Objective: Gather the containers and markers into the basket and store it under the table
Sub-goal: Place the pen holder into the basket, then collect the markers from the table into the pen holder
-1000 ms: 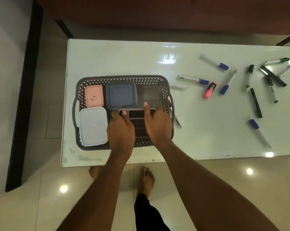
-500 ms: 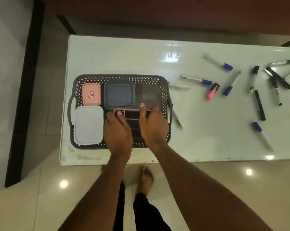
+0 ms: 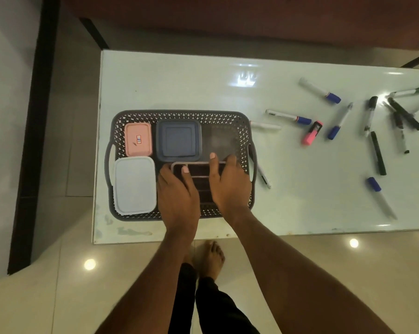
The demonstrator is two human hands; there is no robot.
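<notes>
A dark grey perforated basket (image 3: 179,115) sits on the left half of the white table (image 3: 179,80). Inside lie a pink-lidded container (image 3: 138,140), a dark blue square container (image 3: 178,140) and a white-lidded container (image 3: 134,185). A dark compartmented container (image 3: 200,174) lies in the basket's front right part, with my left hand (image 3: 177,196) and my right hand (image 3: 229,184) resting on its two sides, fingers over its rim. Several markers lie scattered to the right, among them a pink highlighter (image 3: 312,132) and a blue-capped marker (image 3: 320,90).
One white marker (image 3: 265,125) and another (image 3: 261,174) lie just beside the basket's right handle. A dark wooden piece of furniture (image 3: 227,18) runs behind the table. My bare feet (image 3: 209,257) stand on the tiled floor at the table's front edge.
Both hands stay on the dark compartmented container in the basket, which has settled slightly lower. The view has shifted a little; the other containers and the markers have not moved.
</notes>
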